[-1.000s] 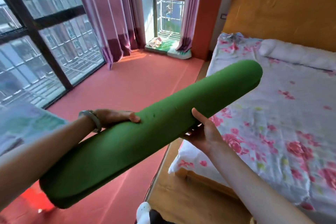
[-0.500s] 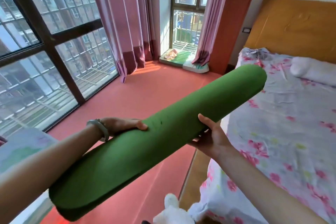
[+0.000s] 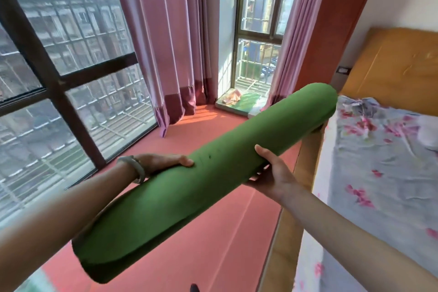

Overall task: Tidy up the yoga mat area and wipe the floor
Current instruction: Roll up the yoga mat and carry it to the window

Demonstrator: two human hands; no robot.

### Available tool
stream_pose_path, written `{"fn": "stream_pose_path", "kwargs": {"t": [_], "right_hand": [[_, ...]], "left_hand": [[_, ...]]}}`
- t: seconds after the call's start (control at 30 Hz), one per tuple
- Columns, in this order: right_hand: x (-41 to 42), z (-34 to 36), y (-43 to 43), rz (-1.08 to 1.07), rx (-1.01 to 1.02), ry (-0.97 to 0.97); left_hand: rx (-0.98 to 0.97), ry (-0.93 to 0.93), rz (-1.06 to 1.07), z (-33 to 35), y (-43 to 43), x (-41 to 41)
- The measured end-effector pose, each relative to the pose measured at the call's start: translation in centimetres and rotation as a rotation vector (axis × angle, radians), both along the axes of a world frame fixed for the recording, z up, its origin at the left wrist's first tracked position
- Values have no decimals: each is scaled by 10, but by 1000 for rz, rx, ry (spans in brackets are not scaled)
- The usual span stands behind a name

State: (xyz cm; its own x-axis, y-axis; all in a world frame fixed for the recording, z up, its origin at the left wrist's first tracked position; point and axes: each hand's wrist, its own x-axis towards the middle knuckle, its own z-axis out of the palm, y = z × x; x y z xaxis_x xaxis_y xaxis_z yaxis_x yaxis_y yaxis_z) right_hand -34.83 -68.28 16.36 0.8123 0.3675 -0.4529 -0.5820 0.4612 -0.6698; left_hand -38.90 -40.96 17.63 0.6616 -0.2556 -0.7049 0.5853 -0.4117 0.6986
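Note:
A rolled green yoga mat (image 3: 213, 168) hangs in the air in front of me, slanting from lower left up to the right. My left hand (image 3: 163, 161), with a band on its wrist, grips the roll's left side near the middle. My right hand (image 3: 272, 173) cups the roll from underneath and to the right, thumb over its top. Below the roll lies the red floor (image 3: 213, 244).
A bed (image 3: 379, 185) with a flowered sheet and orange headboard (image 3: 391, 66) fills the right. Tall windows (image 3: 59, 78) with pink curtains (image 3: 170, 42) line the left and back. A low sill (image 3: 239, 102) in the corner holds green and pink items.
The view has swung up and left, and the window corner looms larger and nearer. Both hands keep the same hold on the rolled mat.

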Motion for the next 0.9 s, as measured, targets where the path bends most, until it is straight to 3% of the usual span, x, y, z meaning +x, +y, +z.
{"fn": "stream_pose_path", "kwargs": {"t": [0.57, 0.9], "right_hand": [[285, 0, 73, -39, -6, -20], [469, 5, 124, -90, -10, -18]], "left_hand": [[-136, -101, -145, 7, 77, 296], [-57, -114, -289, 22, 130, 499]]}}
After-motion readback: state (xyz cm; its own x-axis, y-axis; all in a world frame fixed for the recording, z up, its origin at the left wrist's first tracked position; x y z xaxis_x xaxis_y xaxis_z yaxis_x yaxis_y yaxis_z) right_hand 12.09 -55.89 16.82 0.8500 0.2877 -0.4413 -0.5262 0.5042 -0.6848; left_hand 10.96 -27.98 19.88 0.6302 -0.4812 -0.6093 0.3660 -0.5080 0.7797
